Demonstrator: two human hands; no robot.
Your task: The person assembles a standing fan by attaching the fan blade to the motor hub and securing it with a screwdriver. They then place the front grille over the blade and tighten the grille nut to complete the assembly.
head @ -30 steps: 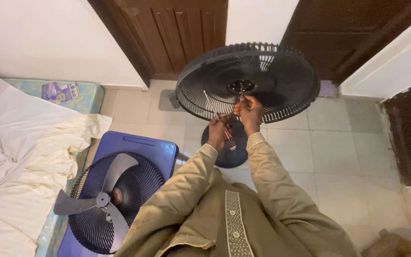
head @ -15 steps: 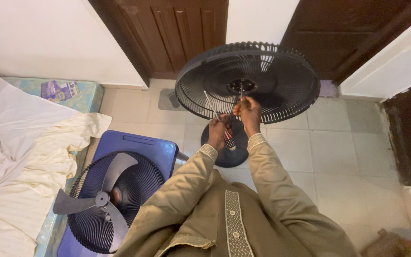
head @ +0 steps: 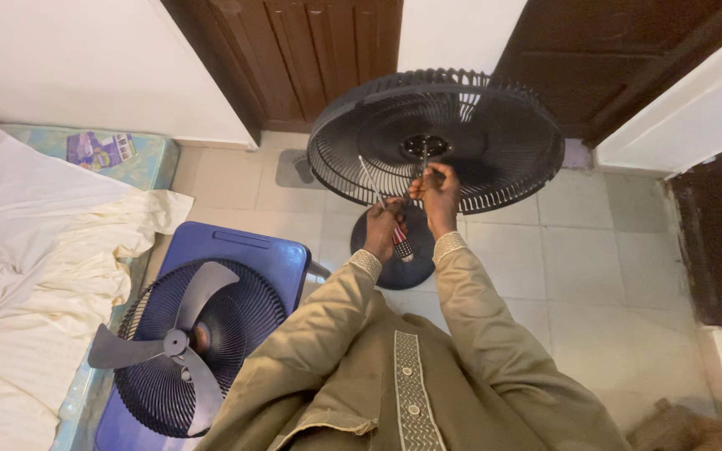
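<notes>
Reaching into the rear guard of a standing fan, both hands work near its black hub. The right hand is pinched on something small just below the hub; what it is cannot be told. The left hand is clamped on a screwdriver with a red-and-black handle, its shaft angled up across the guard. This looks like fastener work at the hub; the next move likely calls for seating the tip squarely. A front guard with blades lies on a blue stool over the tiled floor.
</notes>
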